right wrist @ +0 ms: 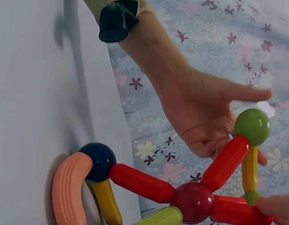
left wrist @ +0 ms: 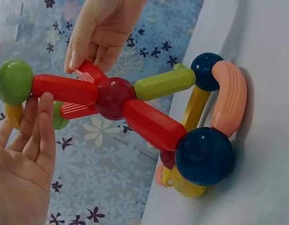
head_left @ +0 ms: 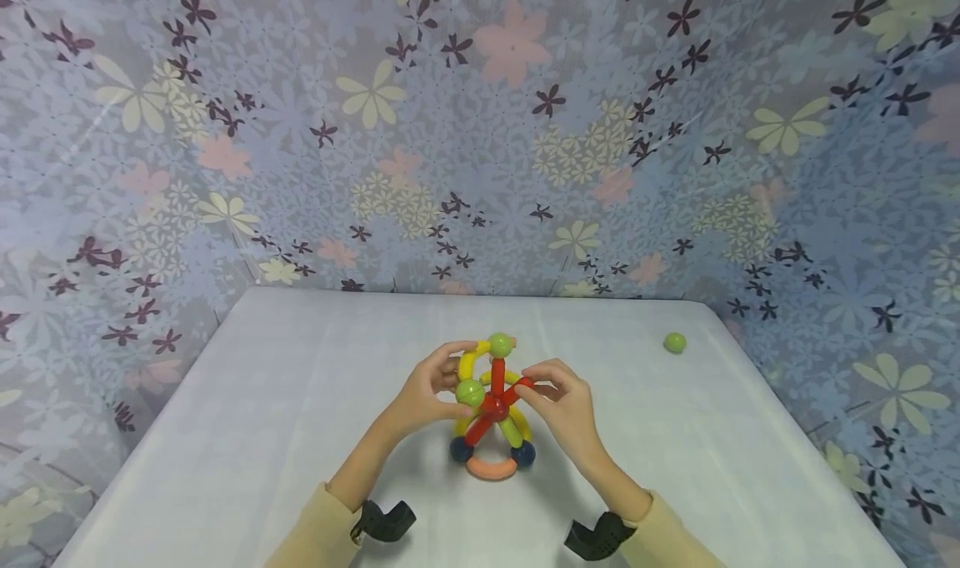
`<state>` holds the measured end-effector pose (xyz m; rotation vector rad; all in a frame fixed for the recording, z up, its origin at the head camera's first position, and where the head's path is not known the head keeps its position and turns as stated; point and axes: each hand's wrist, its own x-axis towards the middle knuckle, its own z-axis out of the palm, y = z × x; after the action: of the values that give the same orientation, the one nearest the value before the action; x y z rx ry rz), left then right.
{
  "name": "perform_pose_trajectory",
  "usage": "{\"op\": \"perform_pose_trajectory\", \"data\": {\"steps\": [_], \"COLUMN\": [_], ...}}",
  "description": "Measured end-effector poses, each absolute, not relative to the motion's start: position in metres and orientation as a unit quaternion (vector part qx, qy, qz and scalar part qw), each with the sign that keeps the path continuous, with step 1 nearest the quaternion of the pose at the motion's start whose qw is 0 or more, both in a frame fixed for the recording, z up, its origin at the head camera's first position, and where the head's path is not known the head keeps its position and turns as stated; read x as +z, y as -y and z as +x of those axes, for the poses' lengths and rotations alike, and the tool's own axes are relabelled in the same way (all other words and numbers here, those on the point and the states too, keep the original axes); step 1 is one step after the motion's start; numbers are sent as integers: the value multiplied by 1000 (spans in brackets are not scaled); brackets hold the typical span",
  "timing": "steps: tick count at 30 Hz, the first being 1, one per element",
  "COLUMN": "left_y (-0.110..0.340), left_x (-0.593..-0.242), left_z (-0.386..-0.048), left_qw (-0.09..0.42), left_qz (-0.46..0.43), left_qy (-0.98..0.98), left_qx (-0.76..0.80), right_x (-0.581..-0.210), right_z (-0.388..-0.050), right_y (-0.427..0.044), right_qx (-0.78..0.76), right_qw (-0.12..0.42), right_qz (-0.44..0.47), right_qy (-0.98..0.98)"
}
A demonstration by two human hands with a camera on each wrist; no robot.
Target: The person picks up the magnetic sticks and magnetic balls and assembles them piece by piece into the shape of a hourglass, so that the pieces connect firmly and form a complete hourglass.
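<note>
A toy construction of coloured magnetic rods and balls stands on the table, with a red ball [head_left: 497, 408] at its front centre. My left hand [head_left: 420, 397] holds its upper left side, the fingers at a yellow curved rod [head_left: 467, 364] and the thumb beside a green ball [head_left: 470, 393]. My right hand [head_left: 566, 410] pinches the outer end of a red rod [head_left: 512, 396] that meets the red ball. Another green ball [head_left: 500, 345] tops the upright red rod [left wrist: 64, 89]. Dark blue balls [left wrist: 205, 156] and an orange curved rod [left wrist: 230, 96] form the front base.
A loose green ball [head_left: 675, 342] lies at the far right of the white-covered table [head_left: 300, 343]. Floral fabric [head_left: 480, 135] hangs behind the table and at both sides. Each wrist wears a black band [head_left: 386, 521].
</note>
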<state>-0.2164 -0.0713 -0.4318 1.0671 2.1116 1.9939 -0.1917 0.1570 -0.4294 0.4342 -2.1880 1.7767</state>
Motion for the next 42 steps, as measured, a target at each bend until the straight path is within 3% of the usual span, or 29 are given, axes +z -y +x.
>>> {"op": "perform_pose_trajectory", "data": {"steps": [12, 23, 30, 37, 42], "left_y": [75, 76, 76, 75, 74], "left_x": [-436, -434, -437, -438, -438], "left_z": [-225, -225, -226, -223, -223], "left_qw": [9, -5, -9, -14, -20], "left_qz": [337, 340, 329, 296, 284], "left_qy": [-683, -686, -691, -716, -732], "left_qx": [648, 643, 643, 632, 619], "right_x": [-427, -423, -416, -465, -479], "right_z": [-204, -218, -244, -301, -330], "right_y": [-144, -155, -195, -264, -311], "right_qx": [603, 578, 580, 505, 467], "right_qw": [189, 184, 217, 325, 351], "right_qz": [211, 180, 60, -12, -47], "right_qy": [746, 775, 783, 799, 810]}}
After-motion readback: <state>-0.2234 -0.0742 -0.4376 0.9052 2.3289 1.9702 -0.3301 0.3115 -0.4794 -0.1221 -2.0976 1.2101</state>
